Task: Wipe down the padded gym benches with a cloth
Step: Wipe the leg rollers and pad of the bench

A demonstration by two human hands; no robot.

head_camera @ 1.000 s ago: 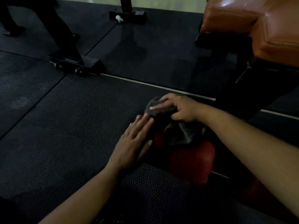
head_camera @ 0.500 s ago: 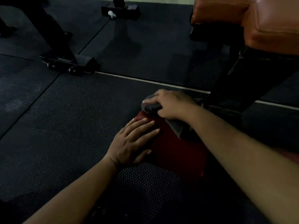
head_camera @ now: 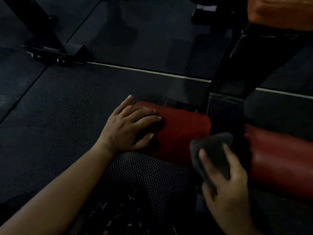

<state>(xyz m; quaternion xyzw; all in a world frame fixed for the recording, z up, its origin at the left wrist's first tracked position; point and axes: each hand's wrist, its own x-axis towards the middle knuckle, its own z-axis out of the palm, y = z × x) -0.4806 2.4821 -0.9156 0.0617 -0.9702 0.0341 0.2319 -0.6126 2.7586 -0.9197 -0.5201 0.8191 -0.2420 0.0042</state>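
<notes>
A red padded roller (head_camera: 183, 131) lies low above the black rubber floor, with a second red roller (head_camera: 277, 160) to its right across a dark frame post. My left hand (head_camera: 130, 126) rests flat on the left end of the first roller, fingers straight. My right hand (head_camera: 225, 185) grips a dark grey cloth (head_camera: 213, 150) at the near right end of that roller, blurred by motion. An orange padded bench (head_camera: 279, 12) sits at the top right.
A black bench frame (head_camera: 240, 68) slants down from the orange pad to the rollers. Another machine's black foot with wheels (head_camera: 57, 53) stands on the floor at upper left. A pale seam line (head_camera: 147, 71) crosses the rubber mats.
My right hand has carried the cloth from the far left end of the red roller to its near right end. My left hand stayed on the roller's left end. The view moved closer.
</notes>
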